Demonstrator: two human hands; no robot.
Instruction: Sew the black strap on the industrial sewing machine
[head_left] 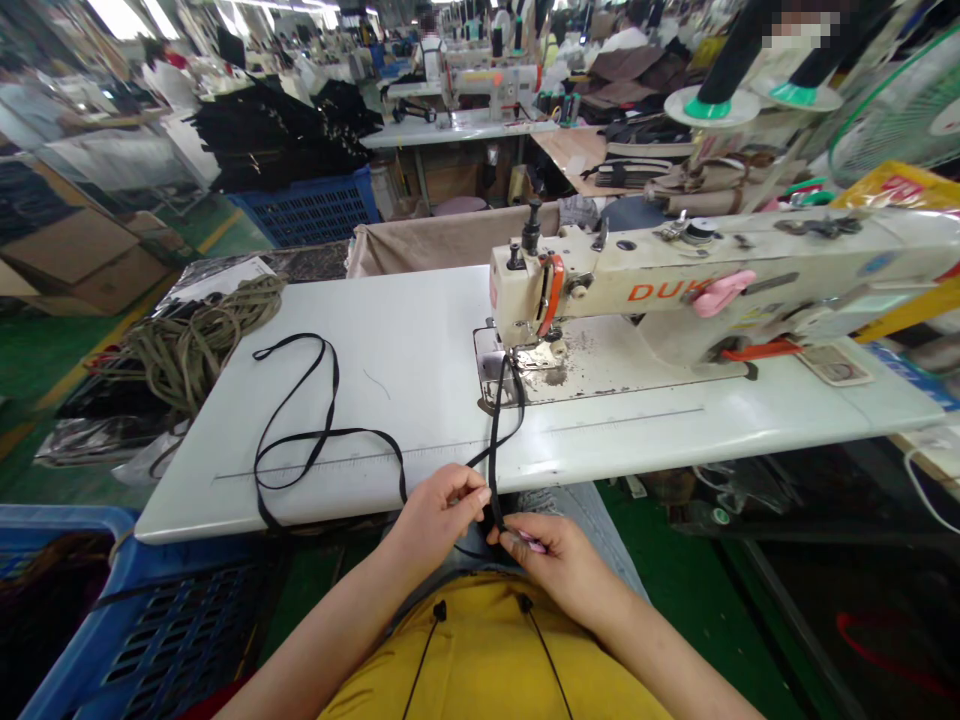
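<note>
My left hand (439, 515) and my right hand (551, 565) meet at the front edge of the white sewing table (375, 340), pinching a thin black strap (495, 440) between them. A small pink piece (531, 542) shows at my right fingertips. The strap runs up to the presser foot (517, 358) of a cream industrial sewing machine (637, 290), marked "DUK", whose last letters are hidden. A long loop of the same strap (300, 440) lies in a figure-eight on the tabletop to the left.
A bundle of khaki cord (202, 340) lies on plastic at the table's left. A blue crate (172, 640) stands at lower left, and a fan (900, 110) at right. Thread cones (720, 100) stand overhead. Other sewing tables, stacked black fabric and cartons fill the background.
</note>
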